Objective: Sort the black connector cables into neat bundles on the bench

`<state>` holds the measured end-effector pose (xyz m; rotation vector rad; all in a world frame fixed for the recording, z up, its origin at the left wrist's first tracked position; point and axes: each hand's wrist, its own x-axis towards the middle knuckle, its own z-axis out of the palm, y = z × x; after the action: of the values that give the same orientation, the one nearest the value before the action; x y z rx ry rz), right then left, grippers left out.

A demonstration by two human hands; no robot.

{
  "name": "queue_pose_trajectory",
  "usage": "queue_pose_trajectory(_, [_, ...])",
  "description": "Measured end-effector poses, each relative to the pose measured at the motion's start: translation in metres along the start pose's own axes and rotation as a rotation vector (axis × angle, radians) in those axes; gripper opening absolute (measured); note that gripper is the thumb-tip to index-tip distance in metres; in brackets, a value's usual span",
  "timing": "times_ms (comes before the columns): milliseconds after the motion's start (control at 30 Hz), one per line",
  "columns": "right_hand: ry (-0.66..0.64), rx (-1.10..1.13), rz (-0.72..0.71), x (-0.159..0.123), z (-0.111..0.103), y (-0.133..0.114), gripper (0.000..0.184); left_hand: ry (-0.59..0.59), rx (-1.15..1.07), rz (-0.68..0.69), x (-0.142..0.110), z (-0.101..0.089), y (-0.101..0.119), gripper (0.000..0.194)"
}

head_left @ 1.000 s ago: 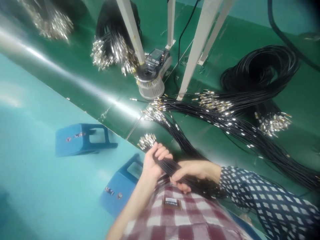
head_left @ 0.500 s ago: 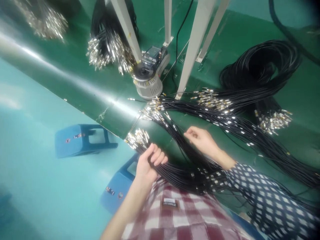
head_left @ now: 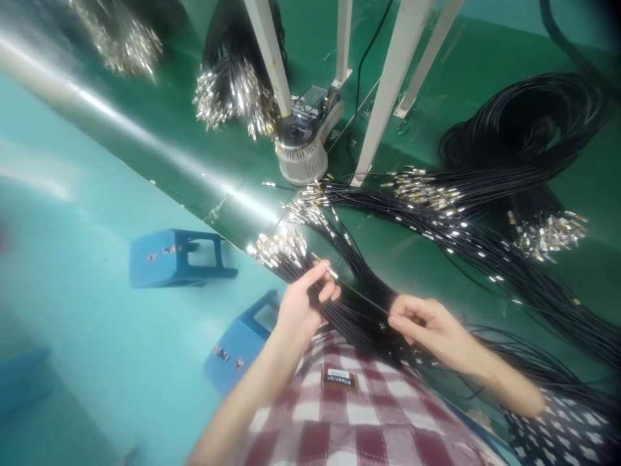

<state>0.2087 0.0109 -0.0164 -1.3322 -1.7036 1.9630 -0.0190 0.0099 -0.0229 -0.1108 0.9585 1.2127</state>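
Black, thin cable [head_left: 361, 296] is stretched slantwise between closed fingertips, its silver tip [head_left: 332, 272] held nearer the left hand [head_left: 301, 309], its length pinched by the right hand [head_left: 434, 330].

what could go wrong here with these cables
The single cable stretched between the left hand and right hand could snag or pull on the nearby bundle, since it passes close to it.

The metal ends by the left hand sit near the edge of the green table, so some might slip over.

Strands from the neighbouring bundles could get mixed up, as they look alike.
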Motion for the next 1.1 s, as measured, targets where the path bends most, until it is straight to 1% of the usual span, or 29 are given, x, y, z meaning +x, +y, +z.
queue_pose_trajectory(67, [-0.114, -0.042, -0.010, 0.007, -0.004, -0.012, 0.032, 0.010, 0.025, 0.014, -0.003, 0.000, -0.001, 0.011])
queue_pose_trajectory(100, [-0.128, -0.084, -0.029, 0.014, -0.002, -0.021, 0.032, 0.010, 0.038, 0.014, -0.004, 0.001, -0.002, 0.012])
queue_pose_trajectory(133, [-0.108, -0.140, -0.055, 0.023, 0.001, -0.032, 0.032, 0.008, 0.053, 0.012, -0.005, 0.001, -0.002, 0.012])
queue_pose_trajectory(233, [0.049, -0.358, -0.096, 0.052, 0.021, -0.065, 0.032, -0.013, 0.093, -0.016, -0.008, 0.002, -0.001, 0.016])
queue_pose_trajectory(300, [0.100, -0.495, -0.102, 0.062, 0.033, -0.078, 0.031, -0.022, 0.104, -0.023, -0.009, 0.001, 0.000, 0.020])
queue_pose_trajectory(333, [0.107, -0.554, -0.104, 0.062, 0.037, -0.079, 0.030, -0.018, 0.104, -0.024, -0.008, 0.001, 0.001, 0.021])
queue_pose_trajectory(400, [0.082, -0.639, -0.117, 0.051, 0.038, -0.071, 0.032, 0.007, 0.095, -0.009, -0.008, 0.000, 0.001, 0.021])
queue_pose_trajectory(500, [-0.001, -0.654, -0.135, 0.018, 0.027, -0.043, 0.034, 0.027, 0.069, 0.023, -0.007, -0.001, 0.000, 0.017])
queue_pose_trajectory(600, [-0.063, -0.579, -0.058, -0.011, 0.010, -0.024, 0.037, 0.023, 0.054, 0.026, -0.008, 0.000, -0.001, 0.014])
queue_pose_trajectory(667, [-0.114, -0.559, -0.012, -0.018, 0.002, -0.023, 0.039, 0.021, 0.055, 0.028, -0.009, 0.000, -0.001, 0.014])
queue_pose_trajectory(733, [-0.141, -0.551, -0.007, -0.015, -0.001, -0.032, 0.033, 0.015, 0.058, 0.036, -0.009, 0.001, -0.001, 0.014])
queue_pose_trajectory(833, [-0.093, -0.514, -0.041, -0.001, 0.005, -0.047, 0.024, 0.009, 0.062, 0.043, -0.008, 0.001, 0.000, 0.015])
queue_pose_trajectory(900, [-0.085, -0.471, -0.041, 0.008, 0.012, -0.050, 0.027, 0.011, 0.060, 0.043, -0.007, 0.001, 0.000, 0.013])
queue_pose_trajectory(967, [-0.075, -0.407, -0.024, 0.015, 0.019, -0.047, 0.033, -0.001, 0.048, 0.032, -0.006, 0.000, 0.001, 0.012])
queue_pose_trajectory(1033, [0.003, -0.354, -0.026, 0.019, 0.024, -0.042, 0.033, -0.020, 0.039, 0.017, -0.005, -0.001, 0.001, 0.019])
queue_pose_trajectory(1100, [0.114, -0.372, -0.074, 0.023, 0.028, -0.038, 0.032, -0.032, 0.039, 0.007, -0.005, -0.001, 0.002, 0.025])
